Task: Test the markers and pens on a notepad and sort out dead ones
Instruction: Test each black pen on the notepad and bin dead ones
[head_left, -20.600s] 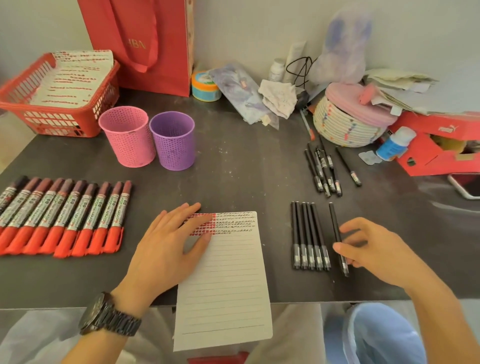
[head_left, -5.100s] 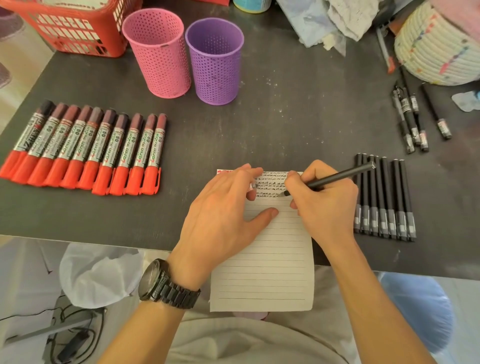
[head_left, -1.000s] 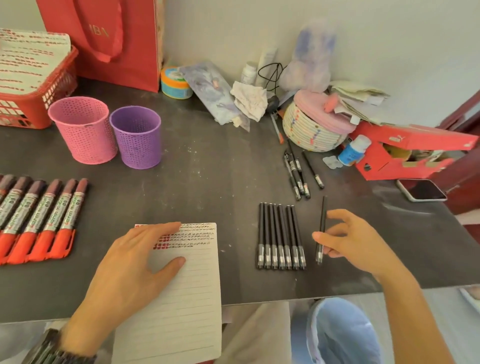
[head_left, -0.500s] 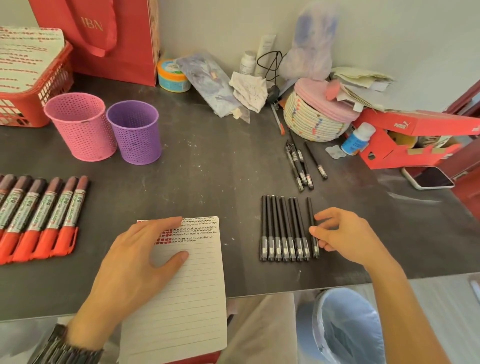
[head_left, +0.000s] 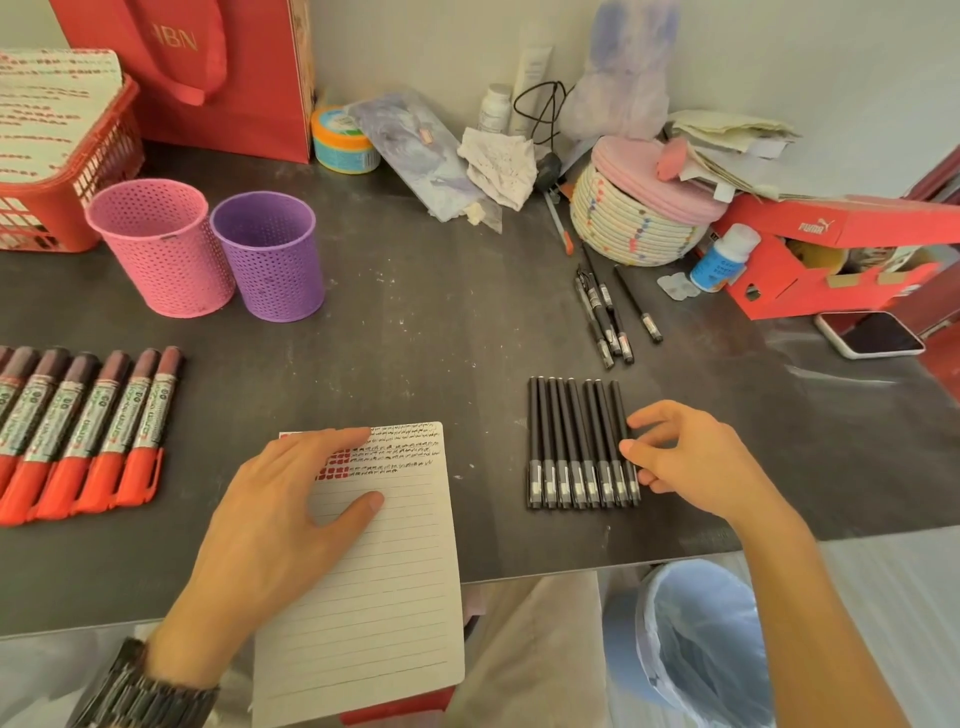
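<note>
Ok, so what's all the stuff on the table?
Notepad: one, white, front middle.
Red markers: at least seven, red, left edge.
Black pens: about eight, black, row right of notepad.
Loose pens: a few, black, behind that row.
Pink cup: one, pink, back left.
Purple cup: one, purple, beside pink cup.
Red basket: one, red, back left corner.
Woven basket: one, cream, pink lid, back.
Phone: one, white-edged, far right.
Bin: one, blue, under table edge.
Left hand: flat on notepad.
Right hand: fingers touching outermost black pen.
</note>
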